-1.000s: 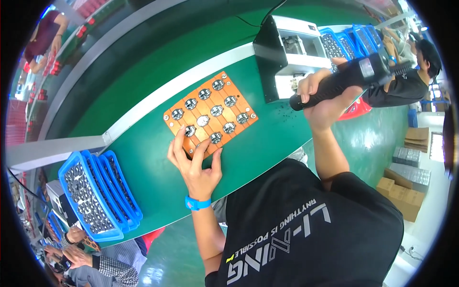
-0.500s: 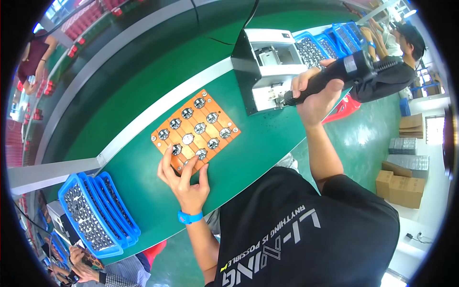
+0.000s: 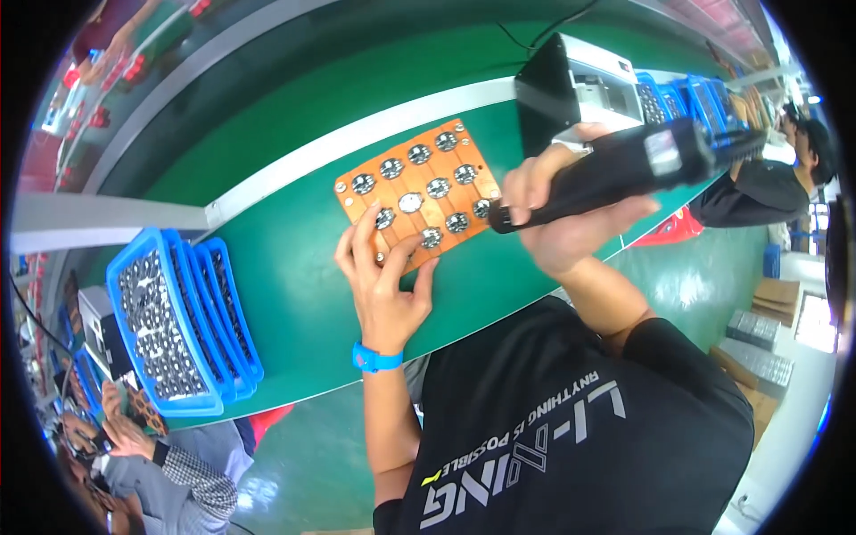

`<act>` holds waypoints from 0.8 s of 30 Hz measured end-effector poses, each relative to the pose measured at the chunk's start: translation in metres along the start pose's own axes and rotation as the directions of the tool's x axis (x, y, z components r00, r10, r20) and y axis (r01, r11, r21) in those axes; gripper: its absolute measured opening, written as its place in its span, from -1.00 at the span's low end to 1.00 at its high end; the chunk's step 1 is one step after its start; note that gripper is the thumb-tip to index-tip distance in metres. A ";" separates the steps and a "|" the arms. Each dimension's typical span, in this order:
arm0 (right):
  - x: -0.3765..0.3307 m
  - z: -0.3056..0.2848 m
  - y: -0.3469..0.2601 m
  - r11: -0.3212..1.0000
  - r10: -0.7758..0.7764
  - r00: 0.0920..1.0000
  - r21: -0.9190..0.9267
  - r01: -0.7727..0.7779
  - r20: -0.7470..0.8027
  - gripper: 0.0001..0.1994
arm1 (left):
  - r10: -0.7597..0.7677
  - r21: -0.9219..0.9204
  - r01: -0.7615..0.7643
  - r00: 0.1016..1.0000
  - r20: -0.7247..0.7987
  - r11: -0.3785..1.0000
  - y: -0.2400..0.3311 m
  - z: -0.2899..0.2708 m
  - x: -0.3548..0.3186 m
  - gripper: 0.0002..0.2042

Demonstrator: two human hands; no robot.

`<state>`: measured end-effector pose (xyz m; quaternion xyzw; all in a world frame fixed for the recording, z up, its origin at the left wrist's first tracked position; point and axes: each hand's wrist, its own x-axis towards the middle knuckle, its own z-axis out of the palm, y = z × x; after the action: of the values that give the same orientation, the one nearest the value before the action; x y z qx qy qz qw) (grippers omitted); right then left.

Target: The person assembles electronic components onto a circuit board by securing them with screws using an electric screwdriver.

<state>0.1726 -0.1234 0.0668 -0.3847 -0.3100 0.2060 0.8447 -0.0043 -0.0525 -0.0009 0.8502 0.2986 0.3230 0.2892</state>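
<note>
Holding black handheld power tool (image 3: 615,174) in right hand (image 3: 571,236), with grip wrapped round its barrel and nose at right edge of orange fixture plate (image 3: 435,212); can't tell if touching. Pressing left hand (image 3: 383,290) to plate's near-left part, with grip half spread. Plate flat on green bench (image 3: 299,294), loaded with round metallic parts (image 3: 438,187). Far left: stacked blue trays (image 3: 192,410). Behind right hand: white-and-black machine (image 3: 546,94).

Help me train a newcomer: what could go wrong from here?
The black tool in the right hand appears close to the orange plate and might knock its round parts. The left hand touches the plate, so a jerk could shift it. The blue trays sit near the bench edge and might get bumped off.
</note>
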 end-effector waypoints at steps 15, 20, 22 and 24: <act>-0.023 0.031 0.053 0.984 0.129 0.979 -0.144 -0.106 0.160 -0.14 | -0.037 -0.033 0.036 0.999 -0.020 0.999 -0.007 -0.008 -0.003 -0.69; -0.026 0.030 0.051 0.984 0.125 0.974 -0.147 -0.097 0.191 -0.14 | -0.043 -0.045 0.042 0.999 -0.018 0.998 -0.006 -0.007 -0.002 -0.70; -0.027 0.030 0.053 0.986 0.118 0.973 -0.139 -0.091 0.200 -0.14 | -0.042 -0.043 0.041 0.999 -0.020 0.998 -0.005 -0.007 -0.002 -0.70; -0.027 0.029 0.054 0.988 0.112 0.972 -0.131 -0.085 0.208 -0.14 | -0.040 -0.039 0.039 0.999 -0.020 0.998 -0.004 -0.008 -0.002 -0.70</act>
<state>0.1273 -0.0907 0.0292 -0.4255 -0.3919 0.2690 0.7701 -0.0123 -0.0487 0.0007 0.8349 0.3122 0.3318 0.3088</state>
